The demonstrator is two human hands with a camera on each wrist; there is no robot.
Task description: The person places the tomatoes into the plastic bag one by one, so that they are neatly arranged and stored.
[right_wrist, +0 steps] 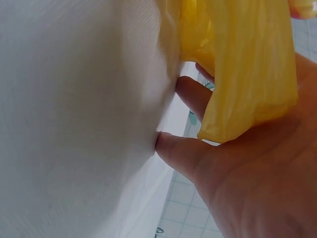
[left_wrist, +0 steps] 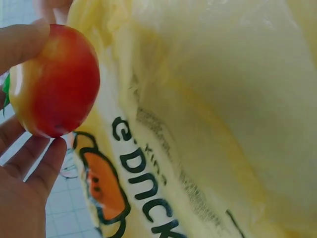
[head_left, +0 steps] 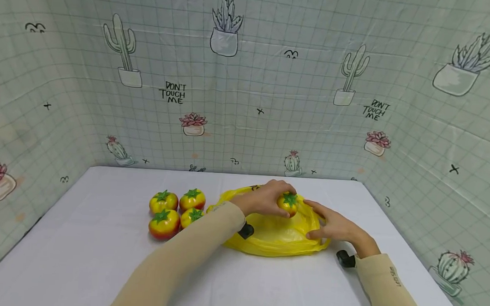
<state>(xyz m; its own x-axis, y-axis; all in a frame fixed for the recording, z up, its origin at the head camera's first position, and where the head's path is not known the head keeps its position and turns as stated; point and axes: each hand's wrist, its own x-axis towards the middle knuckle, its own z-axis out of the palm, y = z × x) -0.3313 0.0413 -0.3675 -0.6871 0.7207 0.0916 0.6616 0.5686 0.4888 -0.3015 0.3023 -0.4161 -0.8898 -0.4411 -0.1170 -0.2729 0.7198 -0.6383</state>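
Observation:
My left hand [head_left: 267,198] grips a glossy yellow-and-red tomato [head_left: 288,205] with a green leafy top, over the mouth of a yellow plastic bag [head_left: 265,249]. In the left wrist view, thumb and fingers lie on either side of the tomato [left_wrist: 69,84], beside the bag's printed duck lettering. At the bag's right edge is my right hand [head_left: 338,227], its thumb and fingers spread. The right wrist view shows part of the bag [right_wrist: 252,69] draped across this hand [right_wrist: 247,183], thumb and a fingertip close to the white surface; some fingers are hidden.
Several similar tomatoes [head_left: 164,223] stand grouped on the white table [head_left: 99,238], left of the bag and partly behind my left forearm. A gridded sheet with cactus prints [head_left: 235,92] rises at the back and along both sides.

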